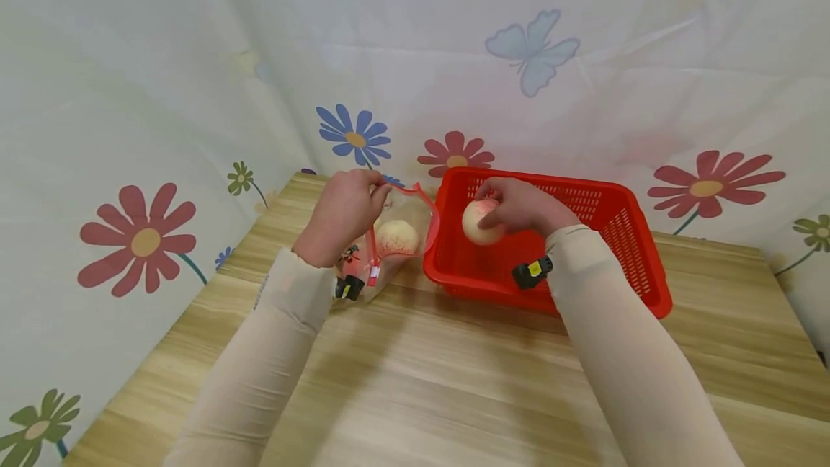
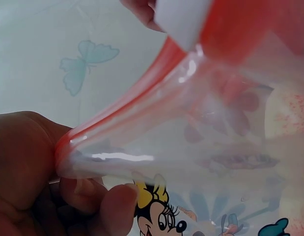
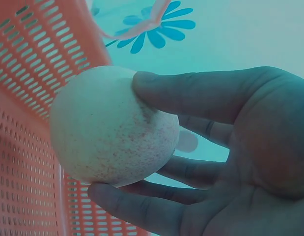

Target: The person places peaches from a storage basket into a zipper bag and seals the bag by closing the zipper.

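My left hand [image 1: 342, 213] pinches the red-trimmed edge of a clear plastic bag [image 2: 156, 167], pulling its mouth up. Cartoon figures are printed on the bag, and a pale peach with red speckles [image 1: 397, 236] shows inside it. To the right, over the red basket [image 1: 483, 291], my right hand [image 1: 524, 209] holds another peach [image 3: 110, 128], cream with a pink blush. Thumb and fingers wrap its sides in the right wrist view, and the perforated basket wall stands behind it. The bag's mouth overlaps the basket's left rim in the head view.
A wood-grain table [image 1: 395, 380] carries the bag and basket. Behind it hangs a white cloth [image 1: 402, 27] printed with flowers and a butterfly. A small dark device with a yellow mark [image 1: 533, 271] sits at the right wrist, and a similar one [image 1: 349, 287] at the left.
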Demonstrator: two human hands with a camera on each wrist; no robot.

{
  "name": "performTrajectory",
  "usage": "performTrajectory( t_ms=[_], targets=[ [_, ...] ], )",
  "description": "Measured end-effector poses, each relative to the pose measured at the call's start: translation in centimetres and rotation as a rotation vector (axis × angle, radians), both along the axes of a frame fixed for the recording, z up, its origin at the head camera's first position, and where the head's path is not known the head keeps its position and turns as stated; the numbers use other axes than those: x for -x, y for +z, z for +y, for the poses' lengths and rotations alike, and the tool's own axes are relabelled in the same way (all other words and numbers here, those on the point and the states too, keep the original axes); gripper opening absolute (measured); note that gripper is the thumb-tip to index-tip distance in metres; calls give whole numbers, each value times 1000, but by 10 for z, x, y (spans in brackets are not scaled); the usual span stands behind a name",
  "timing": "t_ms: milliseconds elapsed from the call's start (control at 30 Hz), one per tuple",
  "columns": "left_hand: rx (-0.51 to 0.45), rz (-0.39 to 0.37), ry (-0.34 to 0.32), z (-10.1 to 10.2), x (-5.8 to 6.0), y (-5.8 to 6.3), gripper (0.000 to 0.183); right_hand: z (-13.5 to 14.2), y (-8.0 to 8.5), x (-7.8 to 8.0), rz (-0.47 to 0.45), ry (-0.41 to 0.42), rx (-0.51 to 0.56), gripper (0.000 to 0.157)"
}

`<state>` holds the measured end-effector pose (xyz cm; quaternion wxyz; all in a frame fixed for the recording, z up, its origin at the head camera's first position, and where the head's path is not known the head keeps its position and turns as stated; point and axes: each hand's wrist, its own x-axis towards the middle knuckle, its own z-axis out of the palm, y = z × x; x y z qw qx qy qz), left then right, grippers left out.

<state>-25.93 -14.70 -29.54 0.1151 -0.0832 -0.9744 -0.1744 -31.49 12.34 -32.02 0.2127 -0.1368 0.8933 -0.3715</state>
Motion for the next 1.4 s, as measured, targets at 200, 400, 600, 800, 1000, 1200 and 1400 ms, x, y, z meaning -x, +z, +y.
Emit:
performTrajectory(
  t_ms=[200, 400, 600, 800, 1000, 1200, 1400],
  targets=[
    [-15, -10, 4, -2, -3, 0, 27, -8, 3, -7, 23, 11, 26, 57],
    [-12, 3, -13, -1, -1, -1, 27, -13, 7, -12, 60, 0, 49, 52],
    [-6, -6, -3, 0, -2, 0, 28, -24, 8, -16, 92, 30, 89, 47],
    [-16, 2, -6, 0, -2, -2, 27, -34, 10, -22, 106, 50, 135, 43],
    [-22, -16, -4, 0, -3, -2, 29, -43, 7, -25, 99, 61, 195, 46],
    [-13, -20, -2, 1, -4, -2, 30, -53, 2, -27, 72, 56, 260, 53],
    [-22, -21, -4, 0, -4, -2, 29, -62, -2, -28, 53, 32, 323, 57]
  ],
)
